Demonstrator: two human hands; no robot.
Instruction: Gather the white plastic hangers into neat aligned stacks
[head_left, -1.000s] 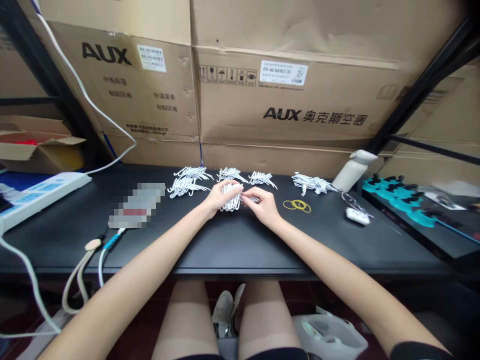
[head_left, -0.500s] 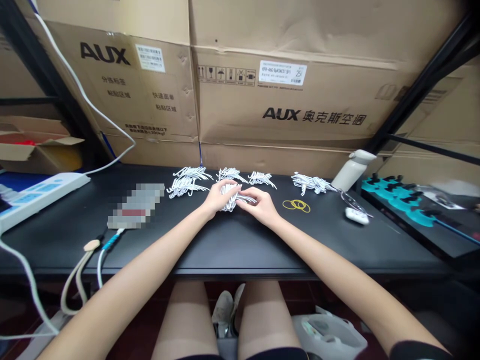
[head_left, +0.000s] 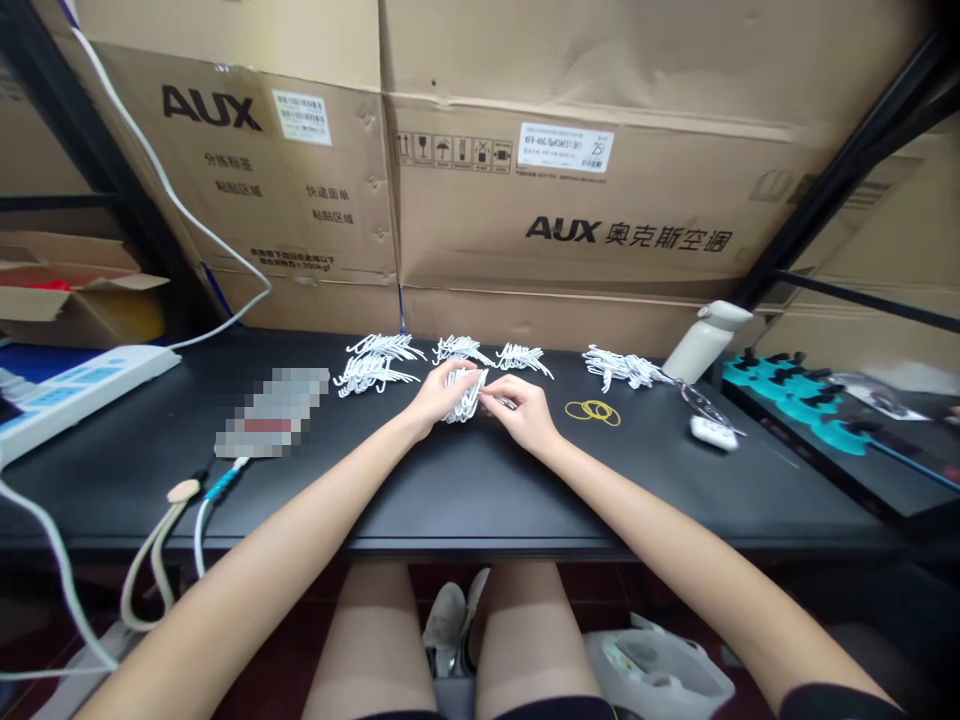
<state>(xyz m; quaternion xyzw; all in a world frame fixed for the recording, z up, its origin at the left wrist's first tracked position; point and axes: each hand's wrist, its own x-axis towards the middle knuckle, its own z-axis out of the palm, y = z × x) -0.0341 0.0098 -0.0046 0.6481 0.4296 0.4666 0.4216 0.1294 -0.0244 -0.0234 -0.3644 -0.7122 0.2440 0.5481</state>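
My left hand [head_left: 433,400] is closed around a bunch of small white wire hooks [head_left: 466,392] at the middle of the black table [head_left: 465,480]. My right hand [head_left: 529,410] pinches the right end of the same bunch, its fingertips touching the left hand's. Behind the hands lie several separate bundles of white hooks [head_left: 375,360], one more bundle [head_left: 622,366] off to the right. A few yellow rubber bands [head_left: 594,410] lie just right of my right hand.
Large AUX cardboard boxes [head_left: 570,200] wall off the back. A white power strip [head_left: 75,385] and cables sit left, a white bottle [head_left: 705,340] and small white device [head_left: 714,431] right, and a teal-and-black rack [head_left: 810,400] far right. My knees show under the table edge.
Both hands stay at the same spot; the fingers have shifted slightly around the hook bunch, the right fingertips closing in on its end.
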